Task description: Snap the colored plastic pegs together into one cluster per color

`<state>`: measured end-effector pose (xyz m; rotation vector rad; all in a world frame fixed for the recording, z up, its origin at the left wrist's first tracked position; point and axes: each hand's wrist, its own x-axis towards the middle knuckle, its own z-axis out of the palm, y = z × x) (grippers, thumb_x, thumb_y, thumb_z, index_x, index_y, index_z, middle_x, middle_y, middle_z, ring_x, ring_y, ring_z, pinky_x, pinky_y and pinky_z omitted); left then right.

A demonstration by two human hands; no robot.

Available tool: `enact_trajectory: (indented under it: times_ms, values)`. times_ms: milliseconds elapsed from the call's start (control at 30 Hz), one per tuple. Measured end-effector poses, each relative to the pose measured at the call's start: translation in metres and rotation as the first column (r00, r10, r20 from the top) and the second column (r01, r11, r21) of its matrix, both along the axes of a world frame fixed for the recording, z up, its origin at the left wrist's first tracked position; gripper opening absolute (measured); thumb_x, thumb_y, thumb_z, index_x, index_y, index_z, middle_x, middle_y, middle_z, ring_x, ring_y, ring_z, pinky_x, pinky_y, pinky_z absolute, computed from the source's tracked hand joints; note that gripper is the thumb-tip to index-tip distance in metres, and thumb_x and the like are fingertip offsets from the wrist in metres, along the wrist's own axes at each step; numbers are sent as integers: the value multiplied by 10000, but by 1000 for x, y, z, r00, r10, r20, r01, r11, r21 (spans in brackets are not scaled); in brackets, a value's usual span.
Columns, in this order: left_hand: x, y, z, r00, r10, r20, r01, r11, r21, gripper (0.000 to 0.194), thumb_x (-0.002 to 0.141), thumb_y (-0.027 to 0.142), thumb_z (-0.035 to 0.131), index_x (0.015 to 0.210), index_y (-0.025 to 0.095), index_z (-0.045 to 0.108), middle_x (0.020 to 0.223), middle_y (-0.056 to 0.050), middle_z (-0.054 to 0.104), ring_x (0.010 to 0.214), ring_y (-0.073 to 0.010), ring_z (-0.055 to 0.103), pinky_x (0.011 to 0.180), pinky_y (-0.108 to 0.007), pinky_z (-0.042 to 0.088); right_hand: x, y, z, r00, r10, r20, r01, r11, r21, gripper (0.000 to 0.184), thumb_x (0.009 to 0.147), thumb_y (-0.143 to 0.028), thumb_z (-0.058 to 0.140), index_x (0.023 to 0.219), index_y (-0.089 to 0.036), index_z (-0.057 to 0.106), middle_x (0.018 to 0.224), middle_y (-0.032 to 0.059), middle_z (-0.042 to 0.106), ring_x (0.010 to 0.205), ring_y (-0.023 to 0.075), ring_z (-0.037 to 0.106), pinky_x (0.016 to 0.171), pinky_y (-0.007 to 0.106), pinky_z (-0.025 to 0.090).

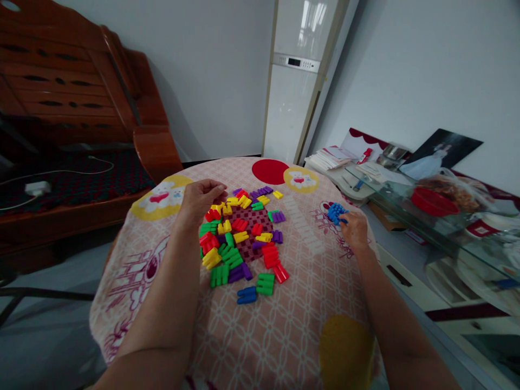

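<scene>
Loose plastic building blocks in red, yellow, green and purple lie in a spread pile (229, 255) on the round table. My left hand (200, 197) is over the back left edge of the pile, its fingers bent together; what they hold, if anything, is hidden. To the right, apart from the pile, sits a cluster of blue blocks (335, 212). My right hand (354, 229) is at the near side of this cluster, with its fingertips closed on a blue block. One more blue block (247, 295) lies at the front of the pile, beside a green block (265, 284).
A patterned cloth (284, 336) covers the table. A glass-topped cabinet (426, 238) on the right bears a red bowl (434, 201), bags and papers (331, 157). At the left stands a wooden bench (154, 151) with a white charger (38, 188). A tall white air conditioner (290, 103) is behind.
</scene>
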<state>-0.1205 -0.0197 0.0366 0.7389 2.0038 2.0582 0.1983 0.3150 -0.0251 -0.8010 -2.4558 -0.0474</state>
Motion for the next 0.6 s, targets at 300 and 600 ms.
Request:
enact_trajectory:
  times_ms: [300,600]
  values:
    - [42,20,19,964,-249,-94,246,969,-33,285,713,371,720,843,120,684,705,-43,691,592,-121,620,571,-223,503,-26,-75,32,886,180,-427,-376,817,-438,258,728,-277,648,960,-184,712,844,67,722,739,210,673,718,360,554]
    - [109,55,15,705,-689,-168,653,723,-225,272,740,316,735,928,120,723,757,-37,700,604,-97,586,534,-187,434,-54,-153,63,724,216,-655,-681,375,-629,462,688,-349,794,1100,-184,663,836,44,748,705,184,694,661,316,564]
